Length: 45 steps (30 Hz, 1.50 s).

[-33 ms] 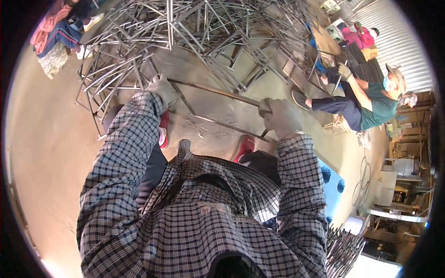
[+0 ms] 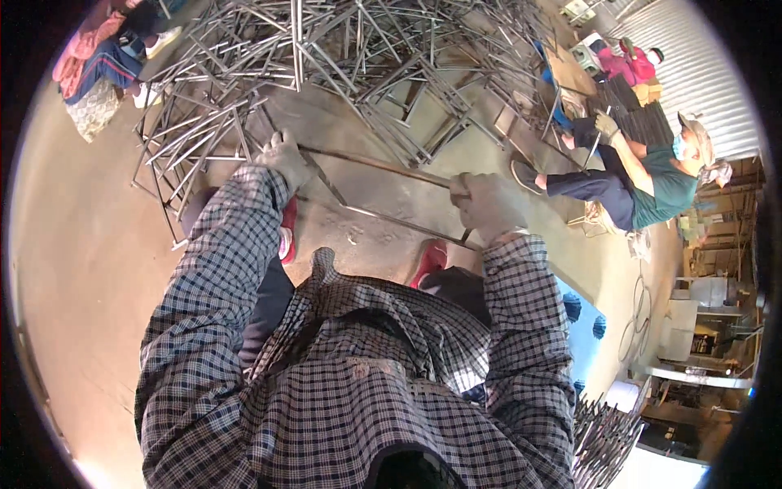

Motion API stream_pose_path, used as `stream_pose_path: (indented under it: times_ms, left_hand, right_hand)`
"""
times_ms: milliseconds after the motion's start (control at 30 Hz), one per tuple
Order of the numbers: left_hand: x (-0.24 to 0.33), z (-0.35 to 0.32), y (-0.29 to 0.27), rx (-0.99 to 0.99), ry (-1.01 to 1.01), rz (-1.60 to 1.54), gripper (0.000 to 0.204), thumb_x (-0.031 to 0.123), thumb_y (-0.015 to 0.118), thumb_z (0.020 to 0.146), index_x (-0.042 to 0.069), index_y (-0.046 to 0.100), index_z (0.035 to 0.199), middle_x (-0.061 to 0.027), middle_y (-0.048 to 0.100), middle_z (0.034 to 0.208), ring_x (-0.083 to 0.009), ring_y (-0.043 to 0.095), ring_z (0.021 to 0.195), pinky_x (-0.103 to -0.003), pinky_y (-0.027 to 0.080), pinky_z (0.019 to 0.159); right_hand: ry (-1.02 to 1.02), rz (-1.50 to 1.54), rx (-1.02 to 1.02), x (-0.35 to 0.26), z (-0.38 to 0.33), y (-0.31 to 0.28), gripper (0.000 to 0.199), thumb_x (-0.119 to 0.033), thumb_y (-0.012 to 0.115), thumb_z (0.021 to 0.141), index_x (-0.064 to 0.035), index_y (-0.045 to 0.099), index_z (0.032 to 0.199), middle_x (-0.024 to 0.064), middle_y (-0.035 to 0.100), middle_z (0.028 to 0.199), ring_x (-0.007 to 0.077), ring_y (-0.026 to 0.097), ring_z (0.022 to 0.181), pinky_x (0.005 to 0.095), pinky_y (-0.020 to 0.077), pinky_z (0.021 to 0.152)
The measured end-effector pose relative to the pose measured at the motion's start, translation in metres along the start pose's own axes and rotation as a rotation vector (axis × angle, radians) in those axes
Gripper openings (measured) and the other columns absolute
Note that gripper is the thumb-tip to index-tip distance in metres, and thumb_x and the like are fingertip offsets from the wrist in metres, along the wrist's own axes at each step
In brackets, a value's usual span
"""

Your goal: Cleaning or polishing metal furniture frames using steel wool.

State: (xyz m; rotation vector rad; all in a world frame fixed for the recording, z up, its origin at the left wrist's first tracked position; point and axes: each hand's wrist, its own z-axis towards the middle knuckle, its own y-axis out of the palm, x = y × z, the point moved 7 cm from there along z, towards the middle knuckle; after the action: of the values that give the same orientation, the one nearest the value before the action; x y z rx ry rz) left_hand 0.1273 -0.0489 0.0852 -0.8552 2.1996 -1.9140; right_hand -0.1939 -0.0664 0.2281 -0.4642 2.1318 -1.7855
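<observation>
Workshop with bare concrete floor (image 2: 90, 269), corrugated metal wall (image 2: 709, 73) at the far right. Landmark: big heap of welded steel rod frames (image 2: 342, 57) spread over the floor ahead of the person.

Open floor only to the left of the heap and in a strip just in front of it, where the person stands in red shoes (image 2: 429, 261). Heap's near edge blocks any step forward.

Held item: one steel rod frame (image 2: 366, 191), lifted just clear of the heap's near edge, roughly level. Left hand (image 2: 285, 156), gloved, fingers closed around the frame's left corner. Right hand (image 2: 487, 204), gloved, fisted around its right end.

No readable packages; a blue panel (image 2: 580, 314) with dark round spots lies on the floor by the person's right side.

Right of the heap: a seated co-worker (image 2: 643, 183) in a green shirt, gloved, handling rods. Left of the heap: another person (image 2: 90, 57) in pink and blue. Second stack of rod frames (image 2: 603, 440) behind, lower right.
</observation>
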Motion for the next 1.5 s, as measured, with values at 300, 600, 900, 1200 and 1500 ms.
stream_pose_path:
  times_ms: [300, 600, 900, 1200, 1500]
  left_hand:
    - [0.133, -0.073, 0.017, -0.121, 0.653, -0.177, 0.048, 0.04, 0.059, 0.083, 0.012, 0.051, 0.121, -0.0128, 0.062, 0.11, -0.031, 0.058, 0.104, -0.041, 0.048, 0.083]
    - [0.112, -0.053, 0.036, -0.147, 0.531, -0.345, 0.027, 0.037, 0.062, 0.082, 0.017, 0.064, 0.1, -0.0093, 0.067, 0.085, -0.0299, 0.065, 0.076, -0.04, 0.051, 0.066]
    - [0.089, -0.042, 0.028, -0.207, 0.361, -0.328, 0.024, 0.029, 0.06, 0.083, 0.015, 0.067, 0.101, -0.0111, 0.068, 0.087, -0.0259, 0.066, 0.081, -0.036, 0.052, 0.073]
    - [0.001, 0.001, 0.12, -0.59, -0.197, -1.826, 0.023, -0.001, 0.064, 0.081, -0.001, 0.061, 0.103, -0.0133, 0.065, 0.101, -0.0233, 0.064, 0.089, -0.036, 0.056, 0.072]
    - [0.082, -0.024, 0.039, -0.208, 0.423, -0.801, 0.021, 0.004, 0.062, 0.08, 0.004, 0.065, 0.101, -0.0051, 0.068, 0.086, -0.019, 0.065, 0.08, -0.029, 0.052, 0.071]
  right_hand:
    - [-0.419, -0.303, 0.067, -0.086, 0.034, 0.024, 0.022, -0.03, 0.054, 0.086, -0.0123, 0.067, 0.087, 0.0081, 0.066, 0.077, 0.0262, 0.065, 0.08, 0.0386, 0.0506, 0.068]
    - [-0.35, 0.568, 0.351, -0.061, 0.015, -0.031, 0.025, -0.025, 0.061, 0.081, -0.0075, 0.066, 0.098, 0.0141, 0.065, 0.088, 0.0298, 0.063, 0.08, 0.0374, 0.0493, 0.072]
    - [-0.21, 0.996, 0.705, 0.015, 0.003, 0.006, 0.029, -0.022, 0.056, 0.092, -0.0009, 0.059, 0.112, 0.012, 0.066, 0.097, 0.0222, 0.064, 0.084, 0.0325, 0.0513, 0.07]
    - [-0.151, 0.451, 0.218, -0.054, 0.053, 0.086, 0.035, -0.031, 0.074, 0.068, -0.0115, 0.065, 0.096, 0.0118, 0.065, 0.091, 0.0327, 0.063, 0.088, 0.0434, 0.0482, 0.076]
    - [0.111, 0.569, 0.077, 0.062, 0.022, 0.185, 0.026, -0.029, 0.07, 0.073, -0.0127, 0.067, 0.093, 0.017, 0.065, 0.085, 0.0354, 0.063, 0.081, 0.0422, 0.05, 0.072]
